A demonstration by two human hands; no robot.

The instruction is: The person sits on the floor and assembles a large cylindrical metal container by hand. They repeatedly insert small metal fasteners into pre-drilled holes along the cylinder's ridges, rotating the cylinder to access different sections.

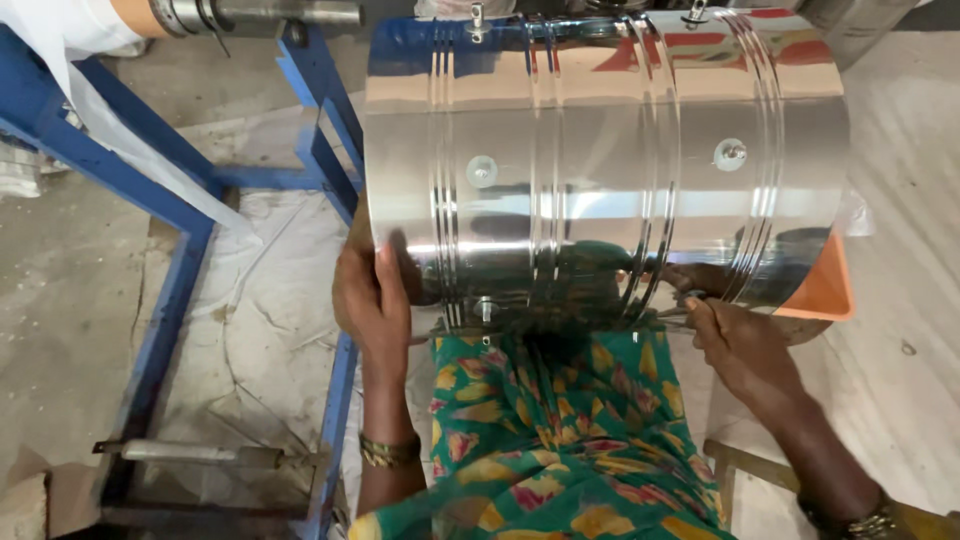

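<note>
Left hand [372, 300] fingers spread flat on steel drum [600, 160] rim, right hand [740, 345] clenched on thin tool [672, 318]

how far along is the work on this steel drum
Done, it seems: the shiny steel drum is already rolled, ribbed and has fittings fixed on its side. In hand: the left hand steadies its open end while the right hand works a small tool at the lower edge. What remains can't be told from here.

L hand [372, 300] flat, fingers spread; R hand [738, 345] curled in a fist, wrist low.
</note>
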